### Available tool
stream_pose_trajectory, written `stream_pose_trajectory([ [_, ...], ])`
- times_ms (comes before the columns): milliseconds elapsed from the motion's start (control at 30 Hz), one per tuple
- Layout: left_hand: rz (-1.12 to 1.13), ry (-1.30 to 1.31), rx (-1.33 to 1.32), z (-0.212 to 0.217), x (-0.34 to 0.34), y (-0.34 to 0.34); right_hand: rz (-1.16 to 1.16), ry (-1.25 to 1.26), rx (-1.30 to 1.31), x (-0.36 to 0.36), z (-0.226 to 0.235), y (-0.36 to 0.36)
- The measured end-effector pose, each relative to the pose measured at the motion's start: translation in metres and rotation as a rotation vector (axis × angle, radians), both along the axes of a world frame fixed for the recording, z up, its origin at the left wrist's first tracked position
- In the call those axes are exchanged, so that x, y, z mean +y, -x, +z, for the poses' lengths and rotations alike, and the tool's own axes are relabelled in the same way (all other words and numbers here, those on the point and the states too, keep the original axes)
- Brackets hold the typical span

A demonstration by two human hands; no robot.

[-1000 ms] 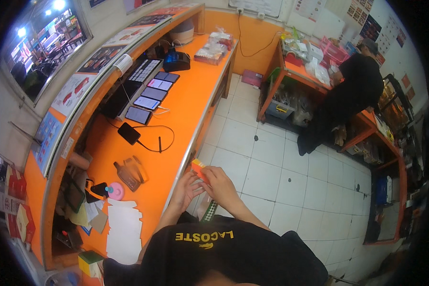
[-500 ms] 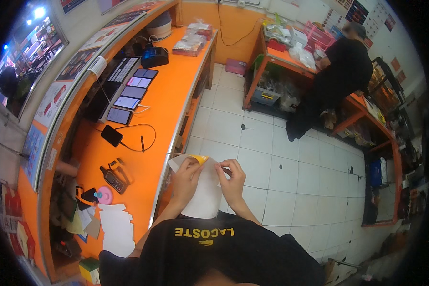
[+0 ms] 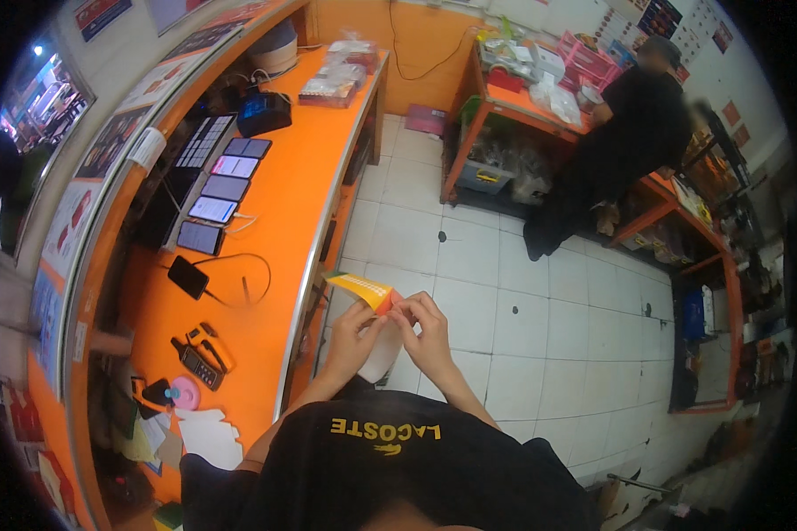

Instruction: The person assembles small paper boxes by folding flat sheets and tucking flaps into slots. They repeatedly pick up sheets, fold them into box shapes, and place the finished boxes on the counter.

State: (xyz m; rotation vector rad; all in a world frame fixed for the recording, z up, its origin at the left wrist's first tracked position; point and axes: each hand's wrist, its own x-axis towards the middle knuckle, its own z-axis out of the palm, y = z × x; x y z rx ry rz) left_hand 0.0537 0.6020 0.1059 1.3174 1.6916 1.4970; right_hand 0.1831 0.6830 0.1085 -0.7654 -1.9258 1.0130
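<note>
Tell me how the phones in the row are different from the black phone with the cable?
The row phones lie side by side by the counter's back edge, several screens lit; the black phone lies alone, nearer, dark and plugged into a cable. All rest flat on the orange counter.

- A small yellow and orange packet point(image 3: 364, 288) is in my hands, over the floor.
- Four phones with lit screens point(image 3: 220, 189) lie in a row on the orange table point(image 3: 292, 212).
- Colourful posters point(image 3: 106, 143) line the wall on my left.

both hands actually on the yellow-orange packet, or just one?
Touching, both. The head view shows the left hand and right hand meeting at the orange end of the yellow-orange packet, fingertips pinching it with no gap visible.
</note>
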Motion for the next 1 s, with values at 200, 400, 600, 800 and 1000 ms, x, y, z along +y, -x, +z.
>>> stream_pose_trajectory([
  [200,-0.108,0.007,0.096,-0.007,0.084,0.040,-0.140,-0.006,0.016,0.072,-0.008,0.039],
  [400,-0.142,-0.048,0.132,-0.008,0.184,0.103,-0.003,-0.074,-0.013,0.183,-0.007,0.088],
  [600,-0.017,-0.022,-0.074,0.003,0.247,0.143,0.053,-0.147,-0.050,0.259,0.011,0.136],
  [800,0.099,-0.024,-0.187,0.012,0.288,0.167,0.006,-0.006,0.060,0.295,0.017,0.159],
  [1000,0.205,-0.008,-0.102,0.010,0.308,0.207,0.225,-0.126,0.036,0.328,0.006,0.205],
])
